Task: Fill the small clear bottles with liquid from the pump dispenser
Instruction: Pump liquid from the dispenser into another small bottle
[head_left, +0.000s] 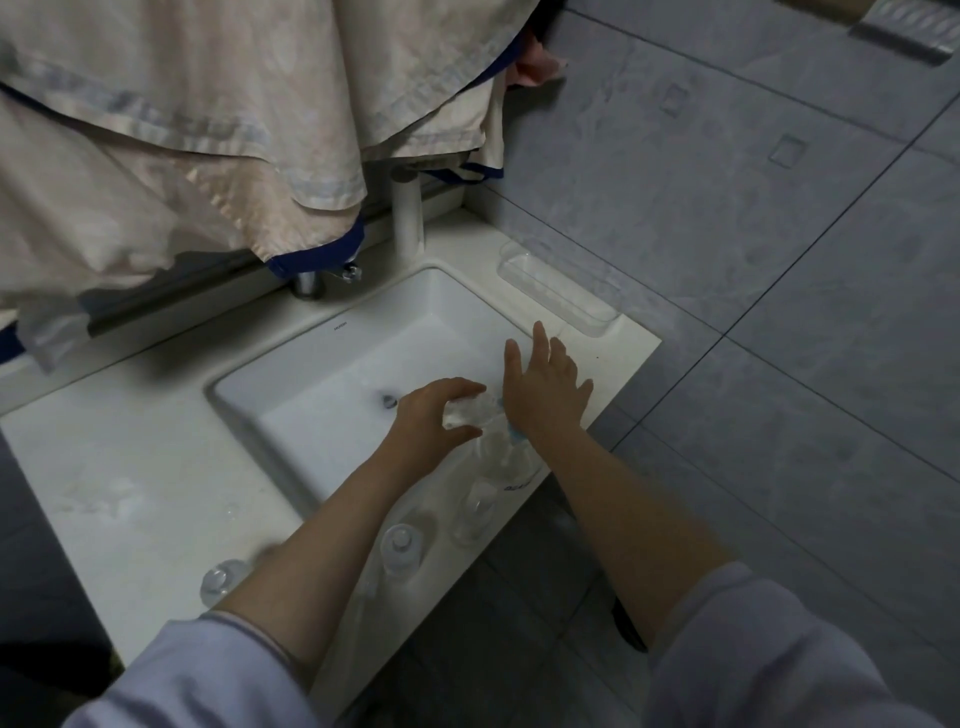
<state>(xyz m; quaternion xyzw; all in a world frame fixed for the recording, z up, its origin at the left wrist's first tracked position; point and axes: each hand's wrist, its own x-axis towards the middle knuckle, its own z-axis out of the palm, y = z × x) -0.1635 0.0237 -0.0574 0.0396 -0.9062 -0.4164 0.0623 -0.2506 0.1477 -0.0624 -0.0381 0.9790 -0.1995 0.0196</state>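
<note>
My left hand (434, 415) grips a small clear bottle (470, 410) over the right side of the white sink (322, 332). My right hand (545, 384) lies flat, fingers straight, on the blue-topped pump head of the clear dispenser (506, 457), which stands on the counter's front right edge. Three more small clear bottles stand along the counter's front edge: one (475, 512) just below the dispenser, one (401, 548) further left, and one (221, 579) beside my left forearm.
A chrome tap (311, 283) sits behind the basin under hanging beige cloths (182, 130). A clear plastic tray (558, 288) is fixed at the back right of the counter. Grey tiled floor (779, 260) lies to the right.
</note>
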